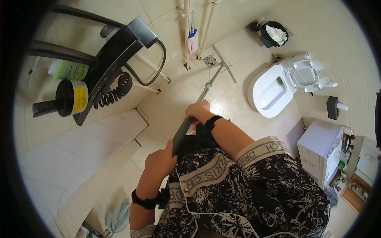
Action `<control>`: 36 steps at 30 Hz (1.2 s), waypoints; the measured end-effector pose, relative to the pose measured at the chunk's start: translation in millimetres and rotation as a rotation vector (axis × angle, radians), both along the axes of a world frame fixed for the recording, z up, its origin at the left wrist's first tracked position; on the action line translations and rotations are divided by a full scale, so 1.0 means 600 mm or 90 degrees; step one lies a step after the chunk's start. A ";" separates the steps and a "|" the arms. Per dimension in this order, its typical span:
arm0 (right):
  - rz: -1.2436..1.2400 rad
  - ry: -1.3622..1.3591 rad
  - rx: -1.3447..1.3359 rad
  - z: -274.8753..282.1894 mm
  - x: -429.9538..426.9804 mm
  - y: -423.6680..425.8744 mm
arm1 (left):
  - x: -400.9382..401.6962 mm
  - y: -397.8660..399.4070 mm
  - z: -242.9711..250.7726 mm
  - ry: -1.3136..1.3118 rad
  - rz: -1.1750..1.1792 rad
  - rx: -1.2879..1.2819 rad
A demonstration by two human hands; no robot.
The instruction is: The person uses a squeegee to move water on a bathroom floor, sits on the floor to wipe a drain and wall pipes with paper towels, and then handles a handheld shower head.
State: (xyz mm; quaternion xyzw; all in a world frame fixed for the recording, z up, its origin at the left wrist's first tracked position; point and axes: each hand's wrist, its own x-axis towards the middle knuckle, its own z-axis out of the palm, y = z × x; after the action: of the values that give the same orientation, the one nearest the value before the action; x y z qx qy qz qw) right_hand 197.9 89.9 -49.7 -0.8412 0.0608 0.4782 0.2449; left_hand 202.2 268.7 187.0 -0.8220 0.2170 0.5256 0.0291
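Observation:
A floor squeegee with a long grey-green grip and a metal pole runs from my body out over the tiled floor. My left hand holds the grip's near end, its index finger extended along the side. Farther down the handle, my right hand is wrapped around it where the grip meets the pole. The thin squeegee blade lies on the floor beside a square metal floor drain. Both wrists wear black bands.
Right of the pole is a white squat toilet with a hinged seat frame. A black waste bin holds crumpled paper. A white cabinet stands at right. Upper left, a black shower shelf juts out with bottles and a coiled hose. Vertical pipes reach the floor.

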 end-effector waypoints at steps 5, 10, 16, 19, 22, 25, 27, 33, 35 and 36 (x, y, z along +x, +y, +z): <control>0.246 -0.111 -0.006 -0.076 -0.039 0.061 | -0.025 0.045 0.037 0.020 0.021 -0.004; 0.180 -0.049 0.056 -0.031 -0.037 0.095 | -0.018 0.087 0.062 -0.046 0.002 -0.015; -0.096 0.058 0.022 0.003 -0.009 -0.011 | -0.006 0.027 0.003 -0.060 0.016 -0.051; -0.210 0.160 -0.011 -0.031 0.002 -0.029 | -0.011 -0.002 -0.013 -0.040 0.034 -0.063; -0.267 0.237 -0.022 -0.059 -0.023 -0.004 | -0.014 0.007 0.007 -0.006 0.067 -0.025; 0.044 0.111 0.050 -0.055 -0.048 0.052 | -0.022 0.060 0.030 0.049 0.087 -0.015; 0.170 0.039 0.057 -0.058 -0.059 0.086 | -0.029 0.090 0.047 0.024 0.092 -0.021; 0.108 0.039 0.107 -0.046 -0.076 0.087 | -0.016 0.098 0.056 -0.019 0.048 -0.033; 0.027 0.067 0.138 -0.043 -0.077 0.071 | -0.017 0.086 0.043 -0.010 0.056 -0.032; -0.043 0.094 0.159 -0.050 -0.080 0.061 | -0.017 0.077 0.039 -0.008 0.056 -0.033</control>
State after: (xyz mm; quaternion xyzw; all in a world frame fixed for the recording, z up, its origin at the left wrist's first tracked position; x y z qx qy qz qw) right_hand 149.8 126.5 -79.5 -0.7641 0.0468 0.5345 0.3581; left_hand 192.0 314.7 210.6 -0.8347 0.1945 0.5151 -0.0139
